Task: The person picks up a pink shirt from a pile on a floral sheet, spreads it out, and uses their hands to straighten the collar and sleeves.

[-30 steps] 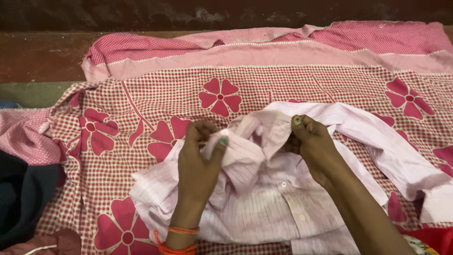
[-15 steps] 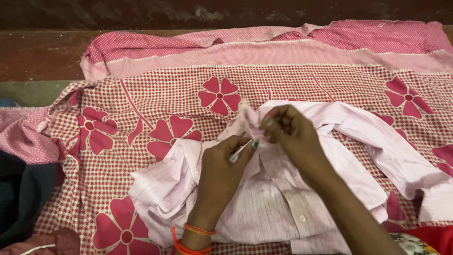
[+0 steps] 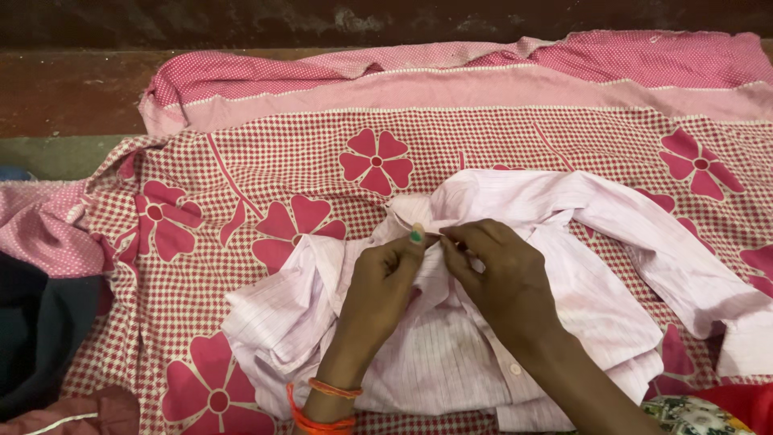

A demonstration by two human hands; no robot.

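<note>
A pale pink striped button shirt [image 3: 564,290] lies crumpled on a red-and-white checked sheet with big pink flowers [image 3: 266,169]. My left hand [image 3: 378,286], with orange bangles at the wrist, pinches the shirt's front edge just below the collar. My right hand [image 3: 495,278] pinches the opposite edge right beside it, so the fingertips of both hands nearly meet. One sleeve [image 3: 684,266] trails off to the right. Small buttons show lower down the placket.
The sheet's dotted pink border [image 3: 451,68] is folded back along a dark wooden ledge at the top. Dark clothes [image 3: 36,330] are heaped at the left edge. Red and patterned fabric [image 3: 708,411] peeks in at the bottom right.
Both hands have come together from either side of the collar to the top of the placket. The collar now lies flatter, and the shirt front has been pulled closed.
</note>
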